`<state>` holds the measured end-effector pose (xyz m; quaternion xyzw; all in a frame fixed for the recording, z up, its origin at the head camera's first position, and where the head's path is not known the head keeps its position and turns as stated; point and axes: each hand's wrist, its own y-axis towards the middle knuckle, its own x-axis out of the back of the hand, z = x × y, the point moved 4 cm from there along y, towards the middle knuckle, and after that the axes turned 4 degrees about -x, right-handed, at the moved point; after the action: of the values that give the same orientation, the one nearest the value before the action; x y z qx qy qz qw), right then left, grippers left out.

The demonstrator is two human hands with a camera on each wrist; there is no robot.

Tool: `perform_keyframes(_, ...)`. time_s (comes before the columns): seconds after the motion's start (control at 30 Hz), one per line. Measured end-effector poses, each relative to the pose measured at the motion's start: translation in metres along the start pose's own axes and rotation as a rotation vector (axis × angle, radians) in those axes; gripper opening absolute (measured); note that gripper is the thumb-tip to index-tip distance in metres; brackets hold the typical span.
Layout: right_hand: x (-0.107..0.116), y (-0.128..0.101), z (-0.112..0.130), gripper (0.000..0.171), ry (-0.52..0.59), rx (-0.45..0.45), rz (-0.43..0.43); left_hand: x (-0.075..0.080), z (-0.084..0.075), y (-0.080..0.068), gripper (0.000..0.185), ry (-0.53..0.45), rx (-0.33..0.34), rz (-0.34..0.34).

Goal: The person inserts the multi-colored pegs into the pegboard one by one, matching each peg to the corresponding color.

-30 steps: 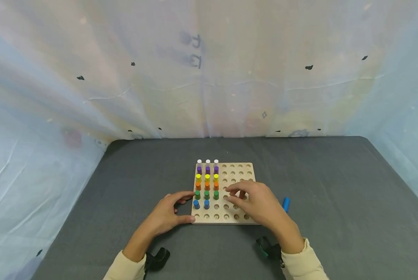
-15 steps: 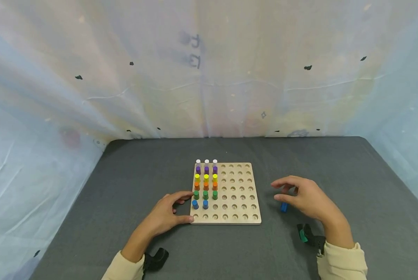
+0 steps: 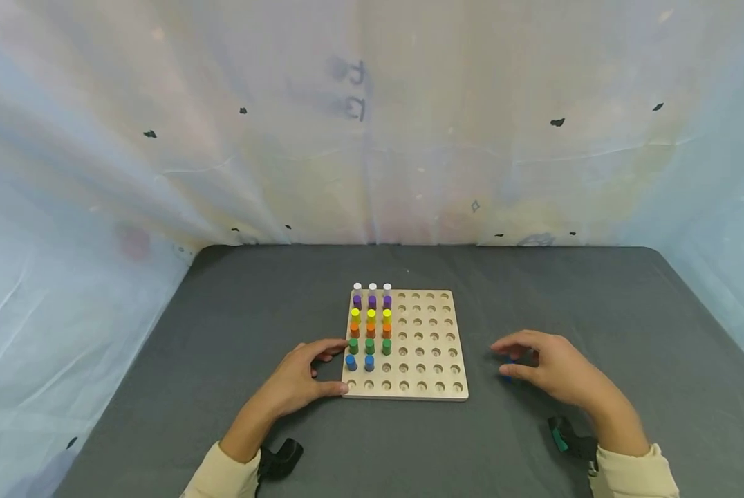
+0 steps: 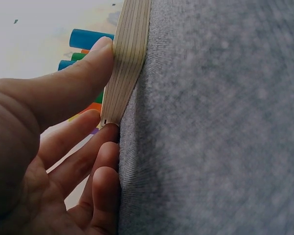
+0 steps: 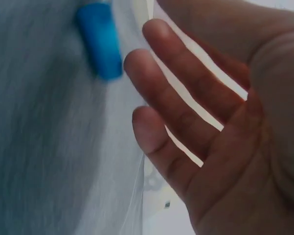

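A wooden pegboard [image 3: 409, 392] lies on the table, its left columns filled with white, purple, yellow, orange, green and blue pegs. The blue row has two pegs, such as the blue peg [image 3: 369, 363]. My left hand [image 3: 299, 382] rests against the board's left side, thumb at the near left corner and fingers farther along that edge. To the right of the board, my right hand [image 3: 561, 366] hovers low over a loose blue peg [image 5: 101, 41], mostly hidden by the hand in the head view. In the right wrist view its visible fingers are loosely bent and apart from that peg.
The dark grey tabletop [image 3: 272, 290] stretches around the board. A pale patterned curtain [image 3: 422, 138] hangs behind it and at both sides. The board's right columns of holes [image 3: 434, 337] hold no pegs. Black wrist straps [image 3: 281, 460] sit on both wrists.
My right hand has moved right, from over the board to the loose blue peg, then slightly lower. My left hand stays at the board's edge.
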<state>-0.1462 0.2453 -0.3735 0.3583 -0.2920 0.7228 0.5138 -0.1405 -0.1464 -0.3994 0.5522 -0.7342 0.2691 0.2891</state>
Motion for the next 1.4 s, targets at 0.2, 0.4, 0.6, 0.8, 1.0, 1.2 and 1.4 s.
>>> perform_keyframes(0.2,0.007,-0.009,-0.019,0.034,-0.011,-0.024,0.022,0.002,-0.002,0.0,0.067,0.004,0.02,0.005)
perform_keyframes(0.4,0.005,-0.011,-0.025,0.035,-0.026,-0.008,0.021,0.002,-0.001,-0.002,0.067,0.005,0.025,0.003)
perform_keyframes(0.6,0.001,-0.009,-0.025,0.032,-0.014,0.024,-0.029,0.002,-0.001,0.0,0.067,0.017,0.031,0.007)
perform_keyframes(0.8,-0.003,-0.004,-0.023,0.028,-0.034,0.036,-0.056,0.002,-0.002,0.001,0.067,0.019,0.032,0.011)
perform_keyframes(1.0,-0.007,-0.002,-0.022,0.026,-0.033,0.02,-0.036,0.001,-0.002,0.002,0.067,0.023,0.034,0.011)
perform_keyframes(1.2,-0.011,-0.001,-0.02,0.023,0.001,0.027,0.009,0.001,-0.001,0.002,0.067,0.024,0.031,0.011)
perform_keyframes(1.4,-0.011,0.0,-0.019,0.018,-0.02,0.005,-0.033,0.001,-0.001,0.002,0.067,0.017,0.012,0.008)
